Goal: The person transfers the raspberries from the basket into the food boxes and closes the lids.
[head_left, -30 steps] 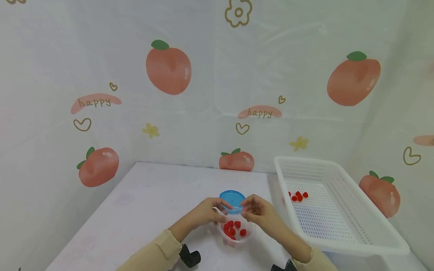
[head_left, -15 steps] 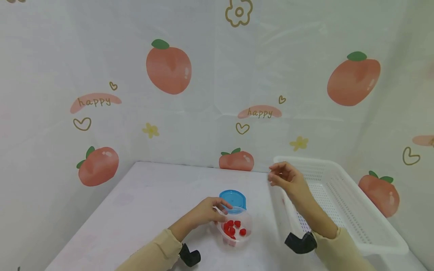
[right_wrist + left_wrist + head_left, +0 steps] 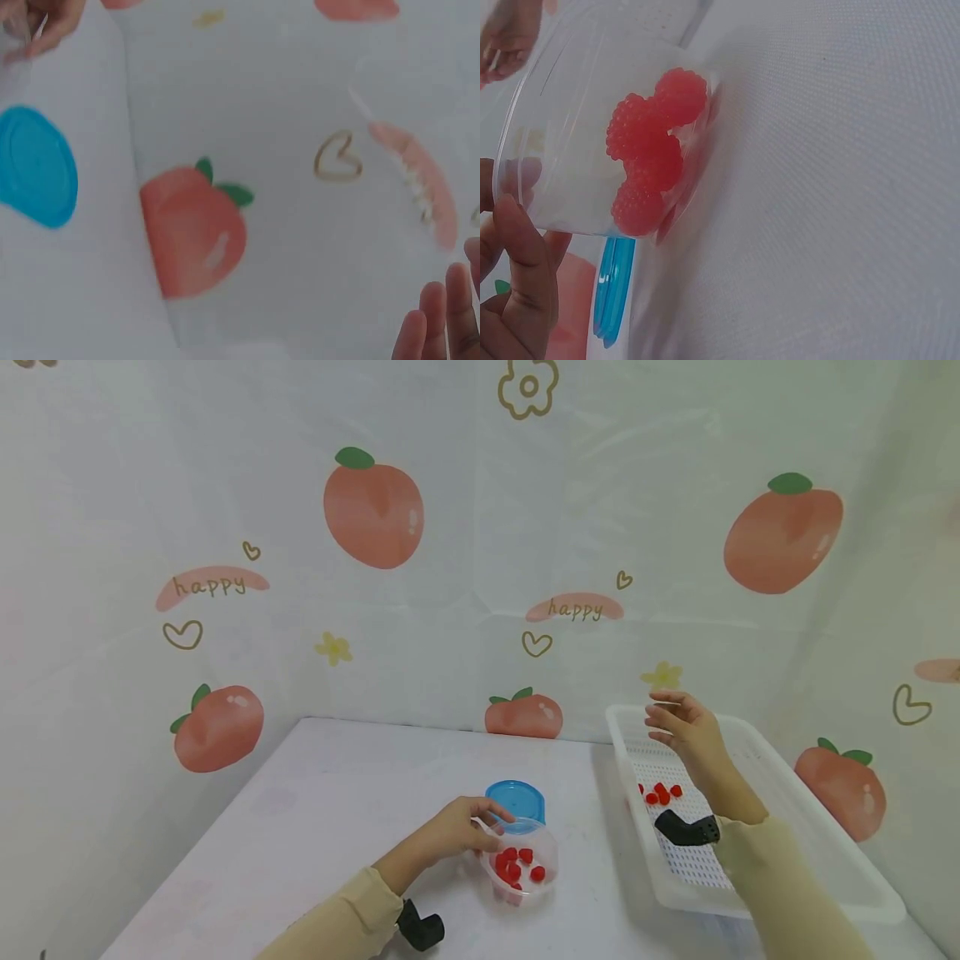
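My left hand (image 3: 452,837) pinches the rim of a round clear plastic tub (image 3: 549,850) between thumb and fingers. Inside lie several red raspberries (image 3: 656,161), heaped near the bottom in the left wrist view. A blue lid (image 3: 514,800) lies flat on the table just behind the tub. Over the back part of the white basket, my right hand (image 3: 688,727) hovers with loose fingers and nothing visible in it. Only its fingers (image 3: 457,307) show at the corner of the right wrist view.
The white perforated basket (image 3: 832,881) stands on the right of the table (image 3: 322,802), with several raspberries (image 3: 662,793) near its left wall. A pale fruit-print cloth (image 3: 450,652) hangs behind the table.
The right hand has left the tub and moved right and up, over the basket, its fingers loosening. The left hand and tub have stayed in place.
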`<control>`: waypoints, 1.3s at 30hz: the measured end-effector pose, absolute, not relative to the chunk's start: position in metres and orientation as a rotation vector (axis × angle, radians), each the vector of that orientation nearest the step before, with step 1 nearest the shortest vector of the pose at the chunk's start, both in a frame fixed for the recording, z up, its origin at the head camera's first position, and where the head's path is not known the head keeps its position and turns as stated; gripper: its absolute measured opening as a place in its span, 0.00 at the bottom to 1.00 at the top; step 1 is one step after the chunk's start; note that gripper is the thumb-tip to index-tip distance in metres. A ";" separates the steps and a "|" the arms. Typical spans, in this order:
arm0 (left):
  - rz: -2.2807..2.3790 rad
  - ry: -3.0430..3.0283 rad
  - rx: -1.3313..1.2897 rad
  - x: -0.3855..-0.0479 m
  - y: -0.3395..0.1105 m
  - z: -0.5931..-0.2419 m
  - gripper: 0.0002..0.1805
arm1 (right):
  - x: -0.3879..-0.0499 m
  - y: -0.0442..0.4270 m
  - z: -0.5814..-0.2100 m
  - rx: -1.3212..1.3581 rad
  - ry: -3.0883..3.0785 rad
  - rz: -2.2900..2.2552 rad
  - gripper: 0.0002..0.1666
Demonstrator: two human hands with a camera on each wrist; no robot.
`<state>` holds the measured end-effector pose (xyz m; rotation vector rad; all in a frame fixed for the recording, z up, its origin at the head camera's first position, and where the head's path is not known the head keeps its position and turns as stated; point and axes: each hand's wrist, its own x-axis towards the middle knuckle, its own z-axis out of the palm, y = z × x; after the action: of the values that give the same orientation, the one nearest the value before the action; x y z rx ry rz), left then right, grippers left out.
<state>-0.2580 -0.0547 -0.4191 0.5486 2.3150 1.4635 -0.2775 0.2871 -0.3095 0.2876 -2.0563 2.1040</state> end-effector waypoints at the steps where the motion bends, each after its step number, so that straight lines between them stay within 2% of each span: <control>1: 1.465 2.313 0.547 -0.258 -0.055 -0.419 0.17 | -0.280 0.292 -0.313 0.257 -2.067 2.099 0.08; 5: 1.469 2.306 0.542 -0.256 -0.054 -0.418 0.17 | -0.288 0.310 -0.326 0.132 -2.134 2.015 0.06; 9: 1.474 2.299 0.548 -0.256 -0.053 -0.416 0.17 | -0.295 0.325 -0.337 0.020 -2.203 1.907 0.10; 16: 1.469 2.308 0.549 -0.256 -0.054 -0.416 0.17 | -0.303 0.338 -0.355 -0.170 -2.455 1.759 0.34; 18: 1.465 2.310 0.548 -0.256 -0.054 -0.416 0.17 | -0.304 0.342 -0.362 -0.206 -2.544 1.710 0.37; 26: 1.465 2.308 0.544 -0.256 -0.054 -0.416 0.16 | -0.305 0.357 -0.379 -0.229 -2.876 1.683 0.39; 33: 1.460 2.315 0.538 -0.257 -0.054 -0.417 0.16 | -0.310 0.358 -0.390 -0.429 -3.076 1.568 0.44; 39: 1.457 2.320 0.547 -0.259 -0.054 -0.417 0.16 | -0.306 0.353 -0.389 -0.387 -3.172 1.460 0.38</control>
<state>-0.2587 -0.0541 -0.4175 0.5474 2.3198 1.4572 -0.3062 0.3527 -0.3887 -0.3871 -3.1716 1.4597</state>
